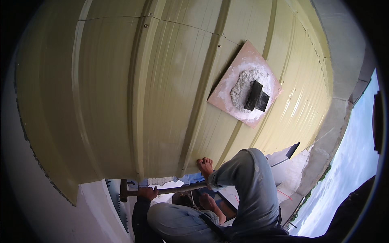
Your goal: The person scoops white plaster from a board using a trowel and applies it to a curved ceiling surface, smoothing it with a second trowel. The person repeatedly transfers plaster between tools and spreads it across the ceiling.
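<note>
At the bottom left, my left hand (148, 192) is closed around a horizontal brown pole (175, 189), below the lower edge of a pale yellow ribbed metal sheet roof (105, 101). My dark right sleeve (344, 216) shows at the lower right; my right hand is out of view. My jeans-clad legs (255, 186) are bent, with one bare foot (205, 164) resting on the sheet's lower edge and the other (210, 204) lower down. On the sheet lies a pink square board (222, 97) bearing a rough grey mortar pile (242, 83) and a black trowel-like tool (256, 95).
A concrete ledge (330, 133) runs down the right side, with sky beyond. A black-bladed tool (292, 150) with a thin handle sits near the sheet's lower right corner. A white wall (93, 214) is at the lower left. Gaps with objects below show under my legs.
</note>
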The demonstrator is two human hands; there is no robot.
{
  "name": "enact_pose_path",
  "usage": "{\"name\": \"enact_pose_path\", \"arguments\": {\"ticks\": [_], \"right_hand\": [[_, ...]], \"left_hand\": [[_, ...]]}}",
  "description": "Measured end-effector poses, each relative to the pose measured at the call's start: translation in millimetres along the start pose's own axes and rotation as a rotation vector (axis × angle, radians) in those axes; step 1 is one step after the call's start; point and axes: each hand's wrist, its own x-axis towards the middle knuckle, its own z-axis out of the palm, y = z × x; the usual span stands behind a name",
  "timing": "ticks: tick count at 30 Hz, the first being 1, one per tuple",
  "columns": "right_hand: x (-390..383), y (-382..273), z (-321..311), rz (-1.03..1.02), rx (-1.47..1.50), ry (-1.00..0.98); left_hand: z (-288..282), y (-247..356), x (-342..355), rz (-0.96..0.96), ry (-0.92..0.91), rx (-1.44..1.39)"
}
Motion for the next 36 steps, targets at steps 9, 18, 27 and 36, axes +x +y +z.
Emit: {"name": "enact_pose_path", "arguments": {"ticks": [9, 18, 27, 36], "right_hand": [[8, -12, 20, 0.057, 0.096, 0.065], [30, -17, 45, 0.188, 0.307, 0.166], [22, -48, 96, 0.287, 0.377, 0.287], [27, -38, 52, 0.524, 0.692, 0.217]], "left_hand": [[-35, -19, 34, 0.009, -0.075, 0.047], [-143, -16, 121, -0.047, -0.106, 0.203], [-218, -12, 159, -0.048, -0.172, 0.203], [-315, -16, 189, -0.276, -0.448, -0.219]]}}
